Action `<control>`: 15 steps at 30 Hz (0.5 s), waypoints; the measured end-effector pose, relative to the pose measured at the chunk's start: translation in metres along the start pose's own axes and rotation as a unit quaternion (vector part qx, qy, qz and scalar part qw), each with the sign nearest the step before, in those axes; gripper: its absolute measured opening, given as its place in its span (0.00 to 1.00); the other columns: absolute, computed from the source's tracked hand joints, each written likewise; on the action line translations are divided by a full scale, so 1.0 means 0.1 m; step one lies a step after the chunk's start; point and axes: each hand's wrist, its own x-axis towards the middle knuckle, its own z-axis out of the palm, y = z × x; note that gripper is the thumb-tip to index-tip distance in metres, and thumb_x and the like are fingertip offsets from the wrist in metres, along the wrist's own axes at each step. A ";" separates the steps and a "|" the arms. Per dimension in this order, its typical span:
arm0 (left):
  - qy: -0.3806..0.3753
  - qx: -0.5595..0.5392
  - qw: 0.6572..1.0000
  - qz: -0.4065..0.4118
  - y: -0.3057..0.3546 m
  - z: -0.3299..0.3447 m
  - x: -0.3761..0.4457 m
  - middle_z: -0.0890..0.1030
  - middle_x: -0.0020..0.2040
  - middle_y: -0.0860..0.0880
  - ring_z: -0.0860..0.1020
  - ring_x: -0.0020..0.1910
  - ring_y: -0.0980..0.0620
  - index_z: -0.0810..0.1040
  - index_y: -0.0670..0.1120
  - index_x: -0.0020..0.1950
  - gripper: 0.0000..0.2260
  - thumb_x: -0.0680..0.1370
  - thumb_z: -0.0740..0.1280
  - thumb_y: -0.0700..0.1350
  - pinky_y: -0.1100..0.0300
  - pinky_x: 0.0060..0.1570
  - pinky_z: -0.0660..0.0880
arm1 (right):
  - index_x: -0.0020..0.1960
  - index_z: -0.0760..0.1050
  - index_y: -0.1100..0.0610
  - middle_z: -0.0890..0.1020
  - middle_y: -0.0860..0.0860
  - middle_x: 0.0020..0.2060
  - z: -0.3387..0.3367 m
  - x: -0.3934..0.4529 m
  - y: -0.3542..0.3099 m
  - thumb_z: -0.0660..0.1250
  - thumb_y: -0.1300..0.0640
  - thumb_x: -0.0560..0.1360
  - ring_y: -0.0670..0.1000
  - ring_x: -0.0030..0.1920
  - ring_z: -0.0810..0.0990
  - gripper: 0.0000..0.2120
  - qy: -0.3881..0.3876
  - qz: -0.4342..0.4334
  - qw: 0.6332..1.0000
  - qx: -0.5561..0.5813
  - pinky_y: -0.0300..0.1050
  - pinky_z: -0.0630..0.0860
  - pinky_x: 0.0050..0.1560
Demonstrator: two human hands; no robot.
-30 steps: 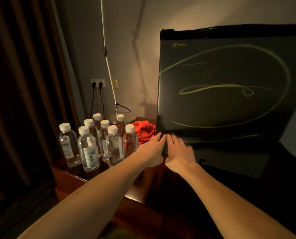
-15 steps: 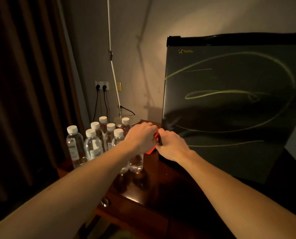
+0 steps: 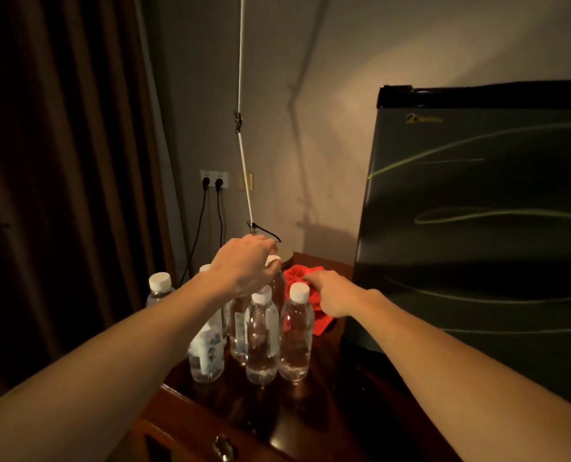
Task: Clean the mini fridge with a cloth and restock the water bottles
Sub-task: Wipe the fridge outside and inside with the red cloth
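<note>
the left hand (image 3: 244, 268) covers the tops of the back bottles (image 3: 260, 331), so how many stand in the cluster cannot be counted. whether its fingers close on the cap beneath them cannot be told. the right hand (image 3: 334, 296) hides part of the red cloth (image 3: 297, 278), and its fingertips are lost in the folds, so a grip on the cloth is unclear. the fridge (image 3: 477, 228) is cut off by the right edge, and the logo near its top is too blurred to read. the bottle labels are illegible. the dark wooden cabinet (image 3: 310, 411) runs out at the bottom edge, as do both forearms.
</note>
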 end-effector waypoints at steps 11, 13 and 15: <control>-0.027 -0.003 0.999 0.022 -0.13 0.43 0.70 0.79 0.60 0.48 0.77 0.59 0.45 0.76 0.48 0.60 0.17 0.80 0.58 0.57 0.49 0.56 0.75 | 0.78 0.47 0.46 0.45 0.54 0.78 0.40 0.91 0.25 0.68 0.54 0.75 0.70 0.75 0.43 0.41 -0.117 0.038 0.982 -0.144 0.77 0.55 0.67; -0.034 -0.011 0.999 0.025 -0.13 0.51 0.79 0.80 0.59 0.49 0.78 0.58 0.45 0.76 0.49 0.59 0.16 0.80 0.59 0.58 0.50 0.53 0.76 | 0.78 0.47 0.45 0.48 0.55 0.76 0.52 0.96 0.30 0.68 0.53 0.75 0.73 0.73 0.46 0.40 -0.100 0.065 0.984 -0.135 0.77 0.58 0.64; -0.040 -0.019 0.999 0.025 -0.13 0.58 0.83 0.81 0.58 0.50 0.78 0.58 0.45 0.76 0.50 0.59 0.16 0.79 0.59 0.57 0.49 0.52 0.77 | 0.76 0.53 0.46 0.54 0.58 0.71 0.62 1.02 0.38 0.66 0.53 0.77 0.72 0.69 0.55 0.32 -0.043 0.059 0.989 -0.126 0.71 0.64 0.64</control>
